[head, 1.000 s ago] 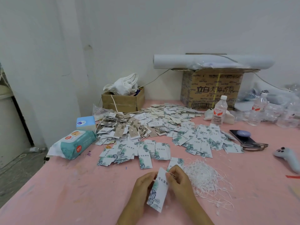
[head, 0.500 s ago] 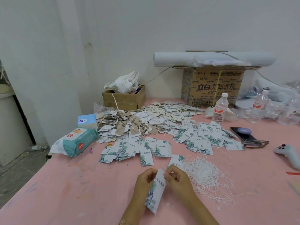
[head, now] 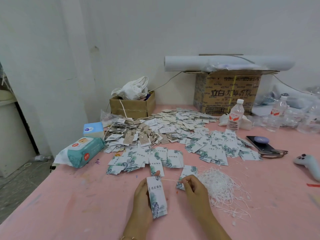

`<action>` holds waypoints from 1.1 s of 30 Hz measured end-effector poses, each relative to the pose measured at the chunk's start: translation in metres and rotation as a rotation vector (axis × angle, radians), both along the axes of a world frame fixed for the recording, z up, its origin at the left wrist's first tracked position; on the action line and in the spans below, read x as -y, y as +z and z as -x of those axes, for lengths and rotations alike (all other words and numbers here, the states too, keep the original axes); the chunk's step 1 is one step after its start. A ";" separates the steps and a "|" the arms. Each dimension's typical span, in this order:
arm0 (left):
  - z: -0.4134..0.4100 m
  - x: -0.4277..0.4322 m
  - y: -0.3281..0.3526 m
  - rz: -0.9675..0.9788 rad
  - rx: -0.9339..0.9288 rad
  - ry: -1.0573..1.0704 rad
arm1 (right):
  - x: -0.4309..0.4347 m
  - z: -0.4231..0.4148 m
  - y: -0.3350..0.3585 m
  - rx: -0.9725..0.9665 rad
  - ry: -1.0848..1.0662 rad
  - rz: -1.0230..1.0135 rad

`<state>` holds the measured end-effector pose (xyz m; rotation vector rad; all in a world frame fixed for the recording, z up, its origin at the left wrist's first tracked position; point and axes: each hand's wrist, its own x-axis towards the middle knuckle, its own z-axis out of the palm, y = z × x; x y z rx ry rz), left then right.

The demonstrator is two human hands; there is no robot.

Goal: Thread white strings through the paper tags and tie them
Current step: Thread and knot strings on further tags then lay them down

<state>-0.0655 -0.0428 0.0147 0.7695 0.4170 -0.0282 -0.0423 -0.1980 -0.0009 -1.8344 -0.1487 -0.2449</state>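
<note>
1. Progress on the current piece: one paper tag (head: 158, 196) is in work, held just above the pink table (head: 69, 205) near its front edge. The left hand (head: 142, 196) grips it with fingers curled behind and the thumb up at the top end.
2. A white string (head: 170, 180) runs taut from the tag's top to the right hand (head: 194, 189), which pinches it between thumb and fingertips. Threading looks done for this tag, but no knot shows yet.
3. Farther back lies a heap of strung tags (head: 138, 135) (too small to check each one). Many leaf-print tags (head: 155, 158) lie flat with no string visible, and loose strings (head: 220, 186) are piled just beside the right hand, so plenty remains.
4. Half a second ago both hands were bunched at the tag's top. Now the right hand has drawn off to the right, pulling the string out, and the tag faces the camera more squarely.
</note>
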 end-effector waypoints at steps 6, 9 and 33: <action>0.002 -0.003 -0.010 0.155 0.184 0.052 | 0.000 -0.001 -0.003 -0.032 -0.032 -0.157; 0.002 -0.012 -0.010 0.188 0.158 0.091 | 0.001 -0.001 -0.004 -0.027 -0.064 -0.192; 0.005 0.009 -0.016 -0.819 0.318 0.047 | 0.002 -0.005 -0.009 -0.020 0.106 -0.038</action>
